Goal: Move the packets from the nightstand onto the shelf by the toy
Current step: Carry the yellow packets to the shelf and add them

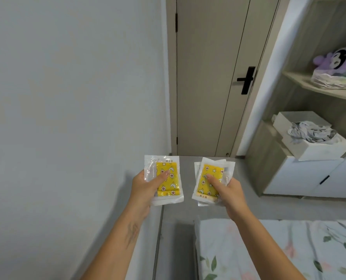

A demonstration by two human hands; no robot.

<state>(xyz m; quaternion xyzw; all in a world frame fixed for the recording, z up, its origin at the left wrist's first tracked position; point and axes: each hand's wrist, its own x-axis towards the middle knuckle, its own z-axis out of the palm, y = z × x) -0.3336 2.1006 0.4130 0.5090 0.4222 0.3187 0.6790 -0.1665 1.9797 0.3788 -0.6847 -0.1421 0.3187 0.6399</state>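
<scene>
Packets in transit: your left hand [145,186] pinches one yellow-printed packet [166,179], thumb on top; your right hand [227,187] clamps a small stack of packets [208,179] likewise. Far right, the shelf [317,88] with the purple plush toy [338,58] already carries a pile of packets [332,79]. Judged remaining: carry across, set down beside the toy.

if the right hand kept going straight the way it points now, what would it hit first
Probably the closed door. The right hand, holding packets, points up the bare floor toward it; nothing shows between. The shelf lies off right. Depth is unclear.
</scene>
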